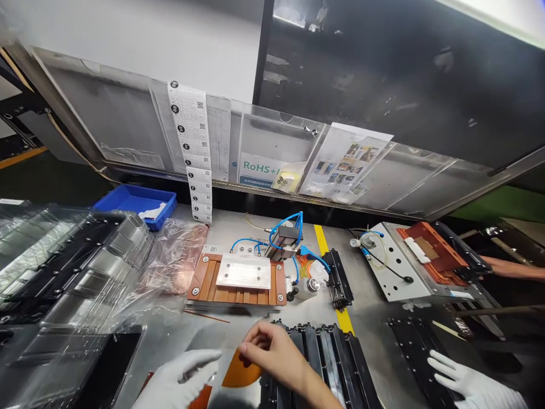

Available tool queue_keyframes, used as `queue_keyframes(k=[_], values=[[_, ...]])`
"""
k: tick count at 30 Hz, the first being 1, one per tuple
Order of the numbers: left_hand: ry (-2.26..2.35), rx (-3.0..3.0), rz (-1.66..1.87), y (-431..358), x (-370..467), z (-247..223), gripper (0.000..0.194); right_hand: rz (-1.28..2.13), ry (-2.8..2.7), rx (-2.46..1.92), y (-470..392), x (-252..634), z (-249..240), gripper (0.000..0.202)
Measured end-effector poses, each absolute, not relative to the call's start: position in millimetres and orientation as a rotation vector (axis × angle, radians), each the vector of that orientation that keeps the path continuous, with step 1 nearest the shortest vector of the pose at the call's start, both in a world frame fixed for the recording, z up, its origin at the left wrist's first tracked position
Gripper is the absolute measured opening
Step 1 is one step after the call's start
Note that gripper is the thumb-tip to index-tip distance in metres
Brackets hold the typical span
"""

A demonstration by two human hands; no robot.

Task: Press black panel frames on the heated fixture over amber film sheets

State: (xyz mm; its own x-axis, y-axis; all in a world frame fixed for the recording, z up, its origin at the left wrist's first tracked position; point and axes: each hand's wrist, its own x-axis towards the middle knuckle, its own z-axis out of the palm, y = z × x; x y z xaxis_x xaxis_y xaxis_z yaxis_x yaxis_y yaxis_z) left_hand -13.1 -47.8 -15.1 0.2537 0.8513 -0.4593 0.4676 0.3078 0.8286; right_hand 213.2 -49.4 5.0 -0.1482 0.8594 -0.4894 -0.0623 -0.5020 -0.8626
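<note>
My right hand [275,355] is bare and pinches a piece of thin orange film [242,372] between thumb and fingers. The film hangs down, slightly curved, over the metal bench. To its left, my left hand [181,378] wears a white glove; its fingers are stretched out and apart, with nothing visible between them. More orange material [201,397] shows beneath the left hand, partly hidden by it. A row of long black parts [327,358] lies below and beside my right forearm. Ahead of both hands stands a brown fixture [206,278] with a silver metal plate [243,271] on top.
Clear plastic trays [72,295] with black parts fill the left, near a blue bin [128,199] and a plastic-wrapped pack [174,255]. Blue air tubes and a metal-capped bottle [309,287] adjoin the fixture. At right, a co-worker's gloved hand [472,380] is near a second fixture [398,272].
</note>
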Motion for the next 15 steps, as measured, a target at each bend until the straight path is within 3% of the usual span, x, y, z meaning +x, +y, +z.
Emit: queue_keyframes(k=[4, 9, 15], values=[[1.276, 1.461, 0.288, -32.2, 16.4, 10.5, 0.027, 1.830, -1.035, -1.473, -45.8, 209.4, 7.6, 0.044], [1.416, 1.480, 0.295, -19.1, 4.7, -18.0, 0.034, 1.991, -0.958, -1.435, -44.1, 247.0, -3.2, 0.048], [1.514, 1.158, 0.470, 22.6, -6.9, -13.2, 0.044, 1.795, -0.691, -1.410, -41.8, 281.4, -21.1, 0.050]])
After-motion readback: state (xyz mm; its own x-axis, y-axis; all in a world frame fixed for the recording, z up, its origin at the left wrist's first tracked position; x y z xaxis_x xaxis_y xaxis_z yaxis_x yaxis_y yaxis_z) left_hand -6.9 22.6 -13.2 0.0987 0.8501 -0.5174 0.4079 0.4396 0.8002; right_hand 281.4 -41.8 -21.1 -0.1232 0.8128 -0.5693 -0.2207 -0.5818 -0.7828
